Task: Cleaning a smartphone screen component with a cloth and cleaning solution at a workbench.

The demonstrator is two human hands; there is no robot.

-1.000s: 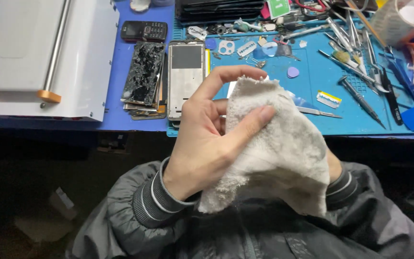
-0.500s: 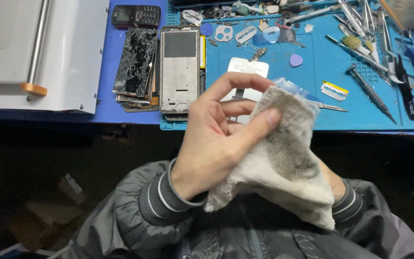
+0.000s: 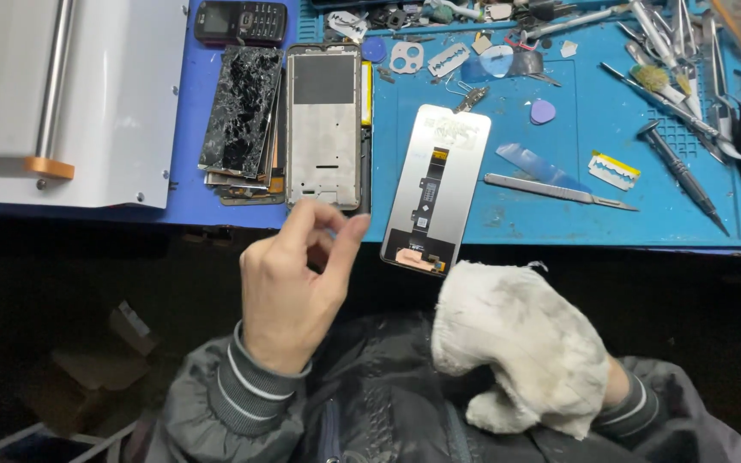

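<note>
My left hand [image 3: 295, 287] hovers at the front edge of the blue work mat [image 3: 542, 206], fingers loosely curled and apart, holding nothing. It is nearest the bare phone frame [image 3: 324, 124]. My right hand is wrapped in a dirty white cloth [image 3: 516, 343] and held low over my lap; only the cloth shows. A phone display panel [image 3: 436, 189] lies back side up on the mat, its lower end over the table edge, just above the cloth.
A stack of cracked screens [image 3: 240, 120] lies left of the frame, a small keypad phone [image 3: 240, 21] behind it. A white machine [image 3: 113, 103] fills the left. A scalpel [image 3: 559, 190], blade [image 3: 614, 170], screwdriver [image 3: 683, 176], picks and tweezers [image 3: 713, 77] crowd the right.
The hands have come apart. My left hand let go of the cloth and moved left; my right hand dropped with the cloth. The display panel, hidden before, now lies uncovered on the mat.
</note>
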